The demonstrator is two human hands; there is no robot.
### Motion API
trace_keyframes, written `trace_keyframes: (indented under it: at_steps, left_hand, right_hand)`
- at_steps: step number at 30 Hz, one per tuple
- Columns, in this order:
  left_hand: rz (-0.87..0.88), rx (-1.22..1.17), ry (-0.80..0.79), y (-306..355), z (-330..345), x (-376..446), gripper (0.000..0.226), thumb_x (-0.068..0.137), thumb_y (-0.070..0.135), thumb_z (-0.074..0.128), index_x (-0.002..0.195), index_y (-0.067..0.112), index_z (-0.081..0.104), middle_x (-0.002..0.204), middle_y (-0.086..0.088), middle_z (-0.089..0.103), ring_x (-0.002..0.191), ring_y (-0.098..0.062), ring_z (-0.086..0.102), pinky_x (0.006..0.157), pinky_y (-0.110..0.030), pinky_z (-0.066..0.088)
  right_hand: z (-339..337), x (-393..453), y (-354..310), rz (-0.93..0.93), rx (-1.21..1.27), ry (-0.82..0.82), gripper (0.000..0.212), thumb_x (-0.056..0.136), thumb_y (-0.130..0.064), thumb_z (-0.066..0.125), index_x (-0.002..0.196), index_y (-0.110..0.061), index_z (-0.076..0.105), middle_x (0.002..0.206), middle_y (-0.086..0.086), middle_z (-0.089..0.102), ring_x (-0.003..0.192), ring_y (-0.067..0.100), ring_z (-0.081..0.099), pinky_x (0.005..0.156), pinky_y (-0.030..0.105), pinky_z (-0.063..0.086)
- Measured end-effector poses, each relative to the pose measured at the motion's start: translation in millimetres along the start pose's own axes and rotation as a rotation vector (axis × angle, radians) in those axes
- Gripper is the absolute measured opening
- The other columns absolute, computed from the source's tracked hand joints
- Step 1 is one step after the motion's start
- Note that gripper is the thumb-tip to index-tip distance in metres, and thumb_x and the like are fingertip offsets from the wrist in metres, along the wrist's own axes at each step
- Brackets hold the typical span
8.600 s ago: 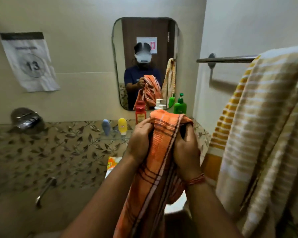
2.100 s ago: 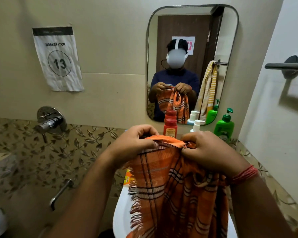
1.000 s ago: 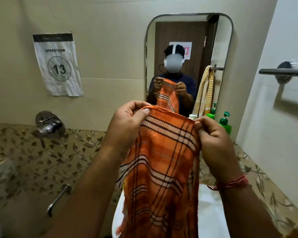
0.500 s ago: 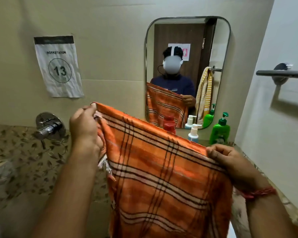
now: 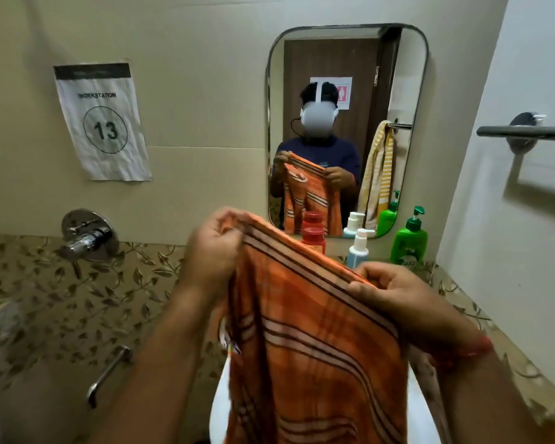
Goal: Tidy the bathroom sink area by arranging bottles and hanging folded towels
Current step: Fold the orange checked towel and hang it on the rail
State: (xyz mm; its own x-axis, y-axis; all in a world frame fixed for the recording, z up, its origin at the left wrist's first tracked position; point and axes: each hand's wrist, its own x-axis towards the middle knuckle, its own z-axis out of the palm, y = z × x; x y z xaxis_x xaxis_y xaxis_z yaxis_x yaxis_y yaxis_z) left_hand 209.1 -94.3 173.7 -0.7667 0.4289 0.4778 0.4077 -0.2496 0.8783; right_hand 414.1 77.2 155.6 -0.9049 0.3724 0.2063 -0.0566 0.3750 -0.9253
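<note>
Pinching the orange towel's point(image 5: 311, 341) top edge, our left hand point(image 5: 213, 251) and right hand point(image 5: 394, 293) let it hang flat for folding.

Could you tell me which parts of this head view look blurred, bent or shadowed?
Head view: the hands, left and right, and the towel they pinch are slightly soft; the wide lens bows the mirror edges; the rail casts a soft shadow on the wall below it; the sign reads sharply; lighting is even, without strong glare.
</note>
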Motion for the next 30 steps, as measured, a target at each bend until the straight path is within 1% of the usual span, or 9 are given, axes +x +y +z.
trace_keyframes:
  at_steps: [3, 5, 8, 12, 14, 18, 20, 26, 30]
  left_hand:
    - [0.006, 0.144, 0.261, -11.0, -22.4, 12.1, 0.014, 0.097, 0.030, 0.062, 0.086, 0.022, 0.067, 0.074, 0.005, 0.068, 0.071, -0.020, 0.063, 0.062, -0.027, 0.049]
    - [0.027, 0.104, 0.045, -11.7, -10.1, 5.8, 0.005, 0.096, 0.028, 0.064, 0.094, 0.031, 0.068, 0.087, 0.006, 0.074, 0.080, -0.019, 0.072, 0.066, -0.029, 0.055]
    - [0.092, 0.085, -0.484, 0.2, 23.4, -12.1, 0.041, 0.089, 0.038, 0.067, 0.129, 0.034, 0.060, 0.126, 0.010, 0.069, 0.115, -0.010, 0.066, 0.093, -0.027, 0.055]
    - [0.135, 0.220, -0.733, 0.5, 45.5, -20.9, 0.020, 0.092, 0.036, 0.066, 0.105, 0.023, 0.072, 0.098, 0.001, 0.073, 0.092, -0.016, 0.069, 0.084, -0.039, 0.055]
    - [0.109, 0.121, -0.551, -1.1, 36.3, -17.3, 0.015, 0.095, 0.033, 0.063, 0.087, 0.024, 0.073, 0.079, 0.007, 0.069, 0.076, -0.011, 0.064, 0.072, -0.033, 0.051]
    - [-0.028, 0.080, 0.271, -9.9, -10.7, 11.0, 0.020, 0.099, 0.022, 0.060, 0.081, 0.024, 0.068, 0.070, 0.006, 0.066, 0.077, -0.028, 0.069, 0.062, -0.028, 0.048]
    - [-0.022, 0.194, 0.367, -12.8, -25.6, 14.2, 0.008, 0.098, 0.025, 0.063, 0.093, 0.022, 0.067, 0.081, 0.006, 0.067, 0.090, -0.030, 0.070, 0.064, -0.025, 0.048]
    - [0.059, 0.144, -0.684, 8.7, 38.6, -24.4, 0.051, 0.087, 0.039, 0.067, 0.136, 0.029, 0.057, 0.127, 0.009, 0.067, 0.103, -0.006, 0.069, 0.089, -0.030, 0.058]
    - [0.067, 0.151, -0.652, -8.7, 45.8, -22.9, 0.012, 0.097, 0.026, 0.063, 0.093, 0.019, 0.071, 0.083, 0.012, 0.071, 0.081, -0.002, 0.066, 0.076, -0.025, 0.052]
  right_hand:
    - [-17.1, -12.0, 15.6, 0.022, 0.066, 0.139, 0.037, 0.073, -0.043, 0.081, 0.082, -0.010, 0.067, 0.080, 0.015, 0.068, 0.071, 0.026, 0.066, 0.062, 0.034, 0.056]
    - [-18.2, -8.2, 6.1, -0.043, -0.016, 0.163, 0.036, 0.076, -0.044, 0.077, 0.086, -0.010, 0.069, 0.082, 0.014, 0.070, 0.073, 0.023, 0.069, 0.062, 0.029, 0.056]
    - [0.5, 10.5, -22.3, -0.126, -0.110, 0.072, 0.023, 0.088, -0.033, 0.066, 0.093, -0.011, 0.070, 0.086, 0.007, 0.073, 0.079, 0.017, 0.071, 0.066, 0.025, 0.057]
    - [17.9, 24.1, -32.7, -0.206, -0.063, 0.043, 0.032, 0.088, -0.038, 0.067, 0.092, -0.006, 0.067, 0.089, 0.014, 0.071, 0.083, 0.029, 0.068, 0.078, 0.044, 0.054]
    - [10.3, 19.3, -24.2, -0.129, -0.014, 0.002, 0.038, 0.082, -0.040, 0.072, 0.095, -0.005, 0.065, 0.090, 0.019, 0.069, 0.082, 0.029, 0.067, 0.077, 0.045, 0.055]
    - [-15.4, -7.9, 9.8, 0.020, 0.041, -0.023, 0.036, 0.075, -0.039, 0.078, 0.089, -0.007, 0.068, 0.088, 0.019, 0.068, 0.077, 0.032, 0.068, 0.071, 0.037, 0.058]
    - [-26.2, -15.2, 15.6, 0.022, 0.107, 0.082, 0.034, 0.074, -0.042, 0.082, 0.084, -0.012, 0.069, 0.083, 0.014, 0.068, 0.072, 0.025, 0.067, 0.066, 0.035, 0.057]
    - [2.2, 16.2, -22.8, -0.118, -0.081, -0.022, 0.030, 0.089, -0.036, 0.069, 0.103, -0.010, 0.069, 0.097, 0.015, 0.071, 0.090, 0.030, 0.071, 0.079, 0.045, 0.058]
    - [6.9, 21.5, -25.1, -0.129, -0.030, 0.011, 0.034, 0.085, -0.038, 0.072, 0.092, -0.005, 0.066, 0.087, 0.016, 0.069, 0.081, 0.025, 0.066, 0.075, 0.044, 0.056]
